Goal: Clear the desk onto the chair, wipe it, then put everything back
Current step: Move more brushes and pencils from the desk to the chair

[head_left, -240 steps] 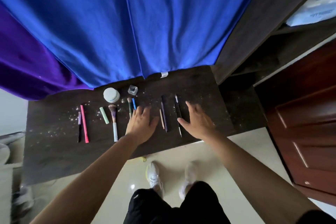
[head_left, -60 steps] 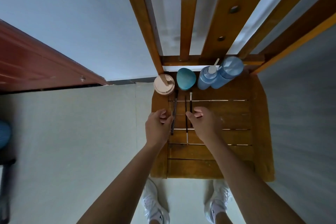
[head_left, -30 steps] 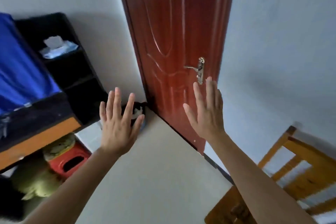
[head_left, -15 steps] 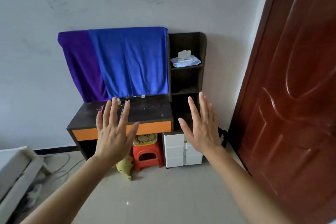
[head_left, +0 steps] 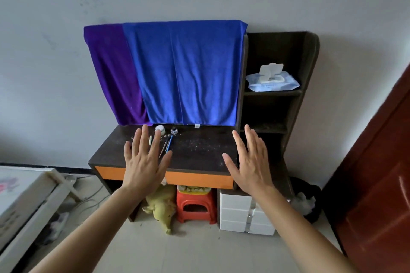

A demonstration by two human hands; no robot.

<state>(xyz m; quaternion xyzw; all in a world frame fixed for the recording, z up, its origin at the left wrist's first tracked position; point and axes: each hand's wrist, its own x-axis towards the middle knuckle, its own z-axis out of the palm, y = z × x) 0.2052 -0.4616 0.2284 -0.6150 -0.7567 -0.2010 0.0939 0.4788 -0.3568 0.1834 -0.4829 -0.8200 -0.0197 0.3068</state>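
1. We face a dark desk [head_left: 199, 153] with an orange front edge, set against a pale wall; its top is dusted with pale specks.
2. Still on the desktop, at its left rear: a white round jar [head_left: 160, 128], a small clear bottle [head_left: 174, 131], a pale green stick [head_left: 150, 140] and two thin brushes [head_left: 166, 146] — one with a blue handle.
3. A blue towel [head_left: 188, 73] and a purple towel [head_left: 113, 73] hang behind the desk.
4. To the right stands a dark shelf unit [head_left: 295, 99] holding a pack of wipes [head_left: 271, 80]; its print is too small for us to read.
5. Faint scribbles mark the wall — illegible.
6. Under the desk: a red stool [head_left: 194, 205], a yellow plush toy [head_left: 163, 206], white drawers [head_left: 241, 213].
7. Our left hand [head_left: 145, 162] and right hand [head_left: 250, 162] are raised, fingers spread, holding nothing.
8. The chair is out of view.
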